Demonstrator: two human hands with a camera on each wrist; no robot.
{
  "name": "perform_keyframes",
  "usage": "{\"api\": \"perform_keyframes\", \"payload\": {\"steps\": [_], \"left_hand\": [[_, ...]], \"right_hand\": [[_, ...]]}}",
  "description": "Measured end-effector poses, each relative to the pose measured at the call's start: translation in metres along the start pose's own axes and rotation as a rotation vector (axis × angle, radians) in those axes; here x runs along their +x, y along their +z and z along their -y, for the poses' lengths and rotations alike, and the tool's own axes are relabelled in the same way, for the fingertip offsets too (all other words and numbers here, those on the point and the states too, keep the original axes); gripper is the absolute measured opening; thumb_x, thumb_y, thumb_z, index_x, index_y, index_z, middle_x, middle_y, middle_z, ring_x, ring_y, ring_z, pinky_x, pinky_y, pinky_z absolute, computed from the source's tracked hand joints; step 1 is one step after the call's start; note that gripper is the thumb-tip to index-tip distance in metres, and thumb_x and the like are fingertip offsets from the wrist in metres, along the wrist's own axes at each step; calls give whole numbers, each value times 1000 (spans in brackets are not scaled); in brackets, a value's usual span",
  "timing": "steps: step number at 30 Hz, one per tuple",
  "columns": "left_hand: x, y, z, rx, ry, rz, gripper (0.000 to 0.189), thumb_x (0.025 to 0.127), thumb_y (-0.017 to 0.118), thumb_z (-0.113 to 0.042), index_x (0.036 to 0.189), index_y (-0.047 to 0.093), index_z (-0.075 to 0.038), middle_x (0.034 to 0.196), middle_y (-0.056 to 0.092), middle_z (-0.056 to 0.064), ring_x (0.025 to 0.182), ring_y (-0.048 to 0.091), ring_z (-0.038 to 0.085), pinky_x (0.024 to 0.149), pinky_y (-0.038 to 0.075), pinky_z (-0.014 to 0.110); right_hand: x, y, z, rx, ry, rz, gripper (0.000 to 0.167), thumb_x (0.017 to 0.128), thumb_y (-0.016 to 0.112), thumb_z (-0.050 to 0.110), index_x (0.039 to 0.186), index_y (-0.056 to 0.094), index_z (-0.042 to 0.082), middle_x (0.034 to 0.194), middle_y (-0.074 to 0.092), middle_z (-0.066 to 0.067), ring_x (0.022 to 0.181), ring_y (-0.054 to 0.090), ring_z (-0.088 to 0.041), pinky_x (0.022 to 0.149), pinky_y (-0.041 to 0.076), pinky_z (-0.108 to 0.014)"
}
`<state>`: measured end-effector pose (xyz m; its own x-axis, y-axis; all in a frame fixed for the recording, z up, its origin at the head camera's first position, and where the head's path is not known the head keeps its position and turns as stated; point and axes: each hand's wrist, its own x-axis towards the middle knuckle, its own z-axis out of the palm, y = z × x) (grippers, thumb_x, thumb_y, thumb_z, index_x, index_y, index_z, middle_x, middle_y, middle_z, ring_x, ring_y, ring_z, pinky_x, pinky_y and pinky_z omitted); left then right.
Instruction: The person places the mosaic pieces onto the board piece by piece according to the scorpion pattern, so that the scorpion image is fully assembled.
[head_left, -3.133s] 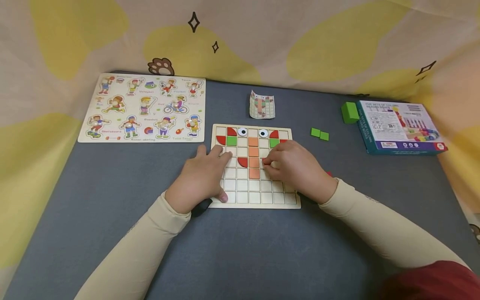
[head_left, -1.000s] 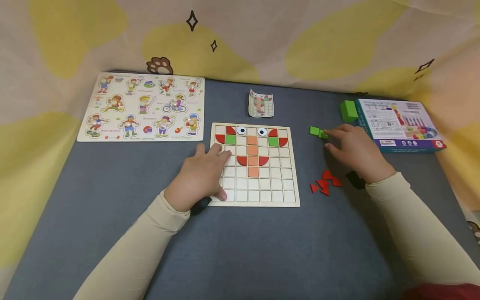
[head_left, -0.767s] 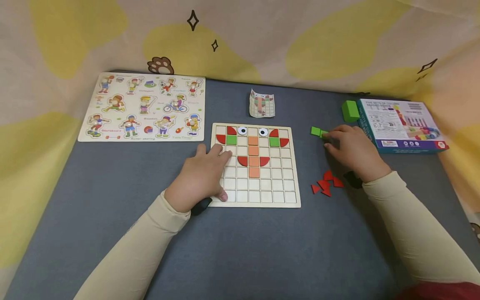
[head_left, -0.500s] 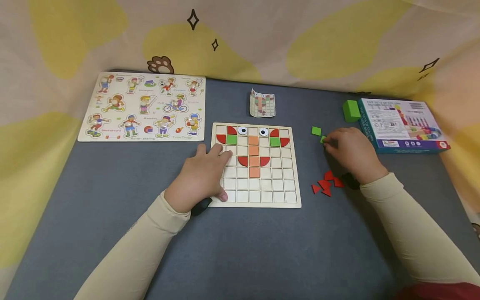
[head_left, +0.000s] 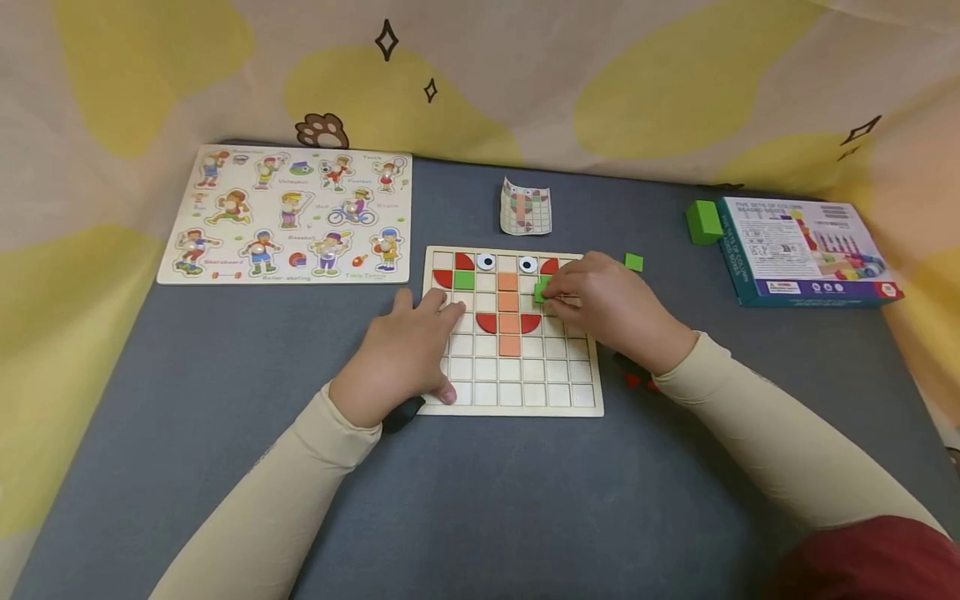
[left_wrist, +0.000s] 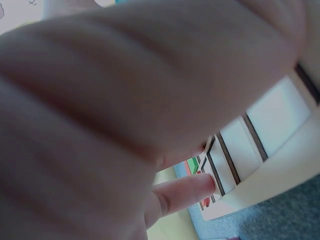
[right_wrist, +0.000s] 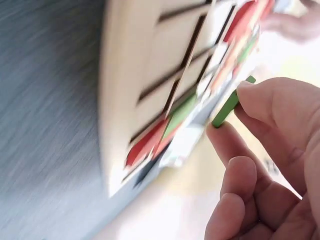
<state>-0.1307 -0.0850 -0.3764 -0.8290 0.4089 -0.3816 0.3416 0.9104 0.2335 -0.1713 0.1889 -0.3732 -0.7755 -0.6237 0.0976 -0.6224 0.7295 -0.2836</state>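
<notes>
A wooden grid board [head_left: 510,410] lies on the table with red quarter-circle, green square and orange square tiles and two eye pieces set in its cells. My left hand [head_left: 401,354] rests spread over the board's left edge, its fingers and thumb on the wood. Between thumb and fingers my right hand [head_left: 611,308] pinches a green square tile [right_wrist: 229,107], held over the board's upper right part. In the right wrist view the tile stands edge-on, apart from the board. Part of the board's right side is hidden behind that hand.
One green tile [head_left: 633,262] lies right of the board. Red tiles [head_left: 633,380] show partly beneath the right wrist. A pattern card [head_left: 525,208] stands behind the board. A sports puzzle [head_left: 285,217] lies at the back left; a green block [head_left: 703,222] and a box [head_left: 813,250] are at right.
My right hand set a red quarter-circle in the board, then reached right to two green tiles. It picked up one and carried it left over the board. My left hand stayed put.
</notes>
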Motion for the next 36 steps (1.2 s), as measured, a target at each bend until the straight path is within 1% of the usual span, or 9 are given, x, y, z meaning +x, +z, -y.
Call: {"api": "perform_keyframes", "payload": {"steps": [3,6,16,20,22,25,29,32,36], "left_hand": [[0,1,1,7,4,-6,122,59,105,-42,161,45,-13,160,39,16,127,39,45,76,58,55],[0,2,2,10,9,-17,122,58,105,-43,161,46,-13,158,41,15,125,41,44,76,58,55],[0,1,1,19,12,-21,122,58,105,-43,160,46,-12,157,42,16,124,41,44,72,58,53],[0,1,0,13,9,-9,122,58,105,-43,161,46,-12,158,41,16,125,40,44,71,58,52],[0,1,0,12,9,-8,123,58,105,-43,161,46,-12,158,41,15,125,40,44,72,58,52],[1,1,-1,13,8,-4,123,58,105,-44,161,45,-12,159,40,15,126,40,45,74,58,54],[1,0,-2,10,9,-4,123,58,105,-43,161,45,-12,158,41,15,126,40,45,76,57,55],[1,0,-2,7,7,-4,123,58,105,-43,161,45,-12,159,40,16,127,40,45,77,57,55],[0,0,-1,0,5,-6,123,58,105,-41,161,45,-11,159,40,16,127,39,45,78,57,56]], "right_hand": [[8,7,5,-12,-58,10,13,89,84,6,101,84,4,99,79,-9,89,65,-27,81,51,-43],[11,11,6,-23,-78,23,12,89,84,5,101,84,5,98,79,-7,88,66,-26,83,51,-43],[9,16,11,-23,-57,64,14,93,79,6,106,84,4,107,76,-10,107,65,-31,100,50,-45],[6,14,11,-26,-35,68,14,95,76,7,107,83,5,112,74,-11,108,62,-33,100,49,-46],[3,11,7,-25,-3,68,15,97,75,9,108,83,6,115,72,-11,110,61,-34,100,48,-47],[-4,4,-5,-39,93,61,16,98,74,12,111,82,7,120,71,-13,113,59,-35,101,48,-49],[-20,-10,-34,-120,265,47,22,98,73,14,116,80,3,122,72,-20,113,59,-40,100,48,-54],[-31,-18,-58,-178,353,50,28,98,73,13,121,76,-2,124,71,-25,112,59,-44,97,48,-57],[-40,-20,-81,-175,385,75,31,97,74,10,126,74,-3,132,68,-27,115,58,-47,98,47,-60]]}}
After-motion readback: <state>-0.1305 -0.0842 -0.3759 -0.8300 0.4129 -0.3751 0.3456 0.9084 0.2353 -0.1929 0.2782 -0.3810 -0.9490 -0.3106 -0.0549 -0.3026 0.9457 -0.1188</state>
